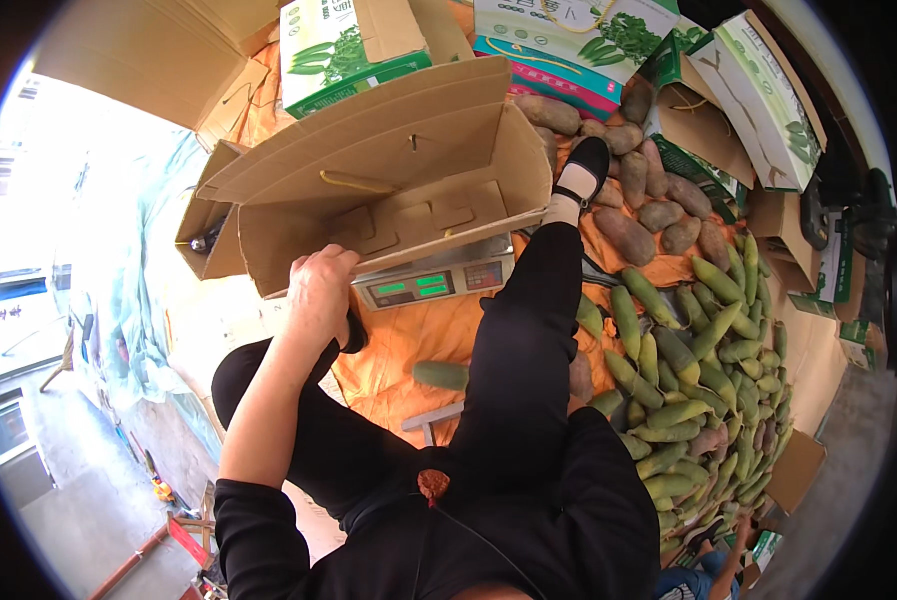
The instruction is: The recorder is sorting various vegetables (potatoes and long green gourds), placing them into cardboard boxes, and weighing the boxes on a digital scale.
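An open cardboard box (488, 200) lies on a digital scale (433, 285) with lit green displays. Its inside shows bare cardboard and a yellow cord handle (358, 182). My left hand (323, 278) grips the box's near edge, fingers curled over the rim at its left part. Down by my right thigh, only a sliver of my right hand (574, 403) shows, beside the heap of green radishes (678, 390). My leg and sleeve hide its fingers. One single green radish (440, 375) rests on the orange sheet (398, 345) between my legs.
Reddish-brown tubers (628, 235) are piled beyond my right foot. Printed cartons (353, 60) stand along the back, with more open boxes (758, 110) at the far right. A grey metal bar (433, 415) lies near my seat. Another person's arm (733, 555) shows at lower right.
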The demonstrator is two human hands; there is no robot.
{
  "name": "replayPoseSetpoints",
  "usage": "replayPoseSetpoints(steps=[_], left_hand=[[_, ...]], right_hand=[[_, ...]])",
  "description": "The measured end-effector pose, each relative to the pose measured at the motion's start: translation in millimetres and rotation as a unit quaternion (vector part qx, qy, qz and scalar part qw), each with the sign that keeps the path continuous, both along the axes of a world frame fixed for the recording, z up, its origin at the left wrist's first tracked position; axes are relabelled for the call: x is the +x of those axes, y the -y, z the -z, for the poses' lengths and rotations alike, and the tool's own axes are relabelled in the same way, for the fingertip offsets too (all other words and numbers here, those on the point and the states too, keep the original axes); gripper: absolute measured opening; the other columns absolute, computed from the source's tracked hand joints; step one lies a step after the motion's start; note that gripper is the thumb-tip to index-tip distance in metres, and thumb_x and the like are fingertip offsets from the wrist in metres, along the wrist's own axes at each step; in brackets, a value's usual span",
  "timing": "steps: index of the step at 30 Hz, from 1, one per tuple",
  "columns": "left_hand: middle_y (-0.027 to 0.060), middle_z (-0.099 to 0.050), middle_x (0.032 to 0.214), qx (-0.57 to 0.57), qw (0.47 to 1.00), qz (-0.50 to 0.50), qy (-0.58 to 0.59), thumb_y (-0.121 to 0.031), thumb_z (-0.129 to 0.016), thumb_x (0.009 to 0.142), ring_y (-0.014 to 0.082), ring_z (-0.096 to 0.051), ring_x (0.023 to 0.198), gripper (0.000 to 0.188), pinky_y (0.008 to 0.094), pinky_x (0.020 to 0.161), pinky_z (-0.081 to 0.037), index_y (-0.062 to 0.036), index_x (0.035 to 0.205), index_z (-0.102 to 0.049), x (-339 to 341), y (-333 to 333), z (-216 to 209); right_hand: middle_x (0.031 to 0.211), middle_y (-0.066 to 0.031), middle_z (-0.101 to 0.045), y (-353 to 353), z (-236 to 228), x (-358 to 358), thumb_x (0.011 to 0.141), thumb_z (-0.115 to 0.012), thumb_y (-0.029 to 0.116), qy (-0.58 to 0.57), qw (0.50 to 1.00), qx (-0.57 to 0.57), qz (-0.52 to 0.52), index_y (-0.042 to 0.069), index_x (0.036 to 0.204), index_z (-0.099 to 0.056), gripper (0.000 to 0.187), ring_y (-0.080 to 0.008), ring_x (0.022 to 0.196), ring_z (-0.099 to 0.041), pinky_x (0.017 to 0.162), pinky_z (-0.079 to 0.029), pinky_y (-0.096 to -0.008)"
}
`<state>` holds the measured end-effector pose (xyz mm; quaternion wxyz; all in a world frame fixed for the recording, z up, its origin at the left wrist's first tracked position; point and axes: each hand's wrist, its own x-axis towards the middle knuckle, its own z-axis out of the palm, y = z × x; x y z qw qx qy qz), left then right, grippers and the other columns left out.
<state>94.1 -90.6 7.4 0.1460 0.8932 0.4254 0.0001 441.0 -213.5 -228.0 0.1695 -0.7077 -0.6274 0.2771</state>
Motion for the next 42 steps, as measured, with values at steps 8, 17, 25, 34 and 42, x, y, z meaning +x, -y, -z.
replayPoseSetpoints(steps=[8, 17, 25, 34, 42], left_hand=[[0.0105, -0.057, 0.084, -0.005, 1.0, -0.003, 0.018, 0.0, -0.056, 0.073, 0.0291, -0.058, 0.089, 0.014, 0.0438, 0.083, -0.04, -0.0055, 0.085, -0.061, -5, 0, 11], [0.0113, -0.056, 0.084, 0.012, 1.0, 0.004, 0.02, 0.005, -0.051, 0.072, 0.0314, -0.057, 0.092, 0.017, 0.0486, 0.085, -0.04, -0.0048, 0.082, -0.06, -6, 0, 8], [0.0126, -0.056, 0.086, -0.027, 1.0, -0.002, -0.004, 0.003, -0.053, 0.073, 0.0316, -0.058, 0.089, 0.014, 0.044, 0.077, -0.046, -0.0047, 0.082, -0.06, 1, 4, 2], [0.0152, -0.058, 0.088, -0.012, 0.999, 0.028, 0.02, -0.003, -0.06, 0.074, 0.0357, -0.058, 0.085, 0.015, 0.043, 0.074, -0.047, -0.0034, 0.088, -0.063, -1, 4, 5], [0.0146, -0.058, 0.087, -0.011, 0.999, 0.028, 0.035, -0.001, -0.057, 0.075, 0.0346, -0.059, 0.085, 0.009, 0.0432, 0.072, -0.048, -0.0043, 0.083, -0.061, 4, 4, 3]], right_hand=[[0.077, -0.0015, -0.061, 118, -6, -40, 0.08, -0.065, 0.018, 0.055, 0.998, -0.009, -0.024, 0.002, 0.11, -0.062, 0.034, -0.0115, 0.07, -0.054, 0.061, -0.043, -0.033], [0.076, -0.0008, -0.058, 209, -141, 12, 0.072, -0.069, 0.02, -0.315, 0.81, -0.282, 0.406, 0.005, 0.083, -0.063, 0.02, -0.0108, 0.068, -0.052, 0.058, -0.04, -0.0261], [0.095, -0.0032, -0.062, 119, -302, 29, 0.072, -0.067, 0.01, -0.352, 0.89, 0.025, 0.288, -0.002, 0.109, -0.059, 0.04, -0.0102, 0.085, -0.057, 0.077, -0.045, -0.0244], [0.085, -0.0178, -0.067, -92, -273, -73, 0.061, -0.071, 0.043, -0.142, 0.99, -0.018, 0.0, 0.0, 0.092, -0.069, 0.053, -0.0272, 0.078, -0.065, 0.071, -0.05, -0.0341], [0.091, -0.0142, -0.067, -125, -210, -128, 0.069, -0.069, 0.03, -0.111, 0.987, -0.089, -0.079, 0.003, 0.102, -0.066, 0.042, -0.0265, 0.085, -0.063, 0.077, -0.048, -0.0345]])
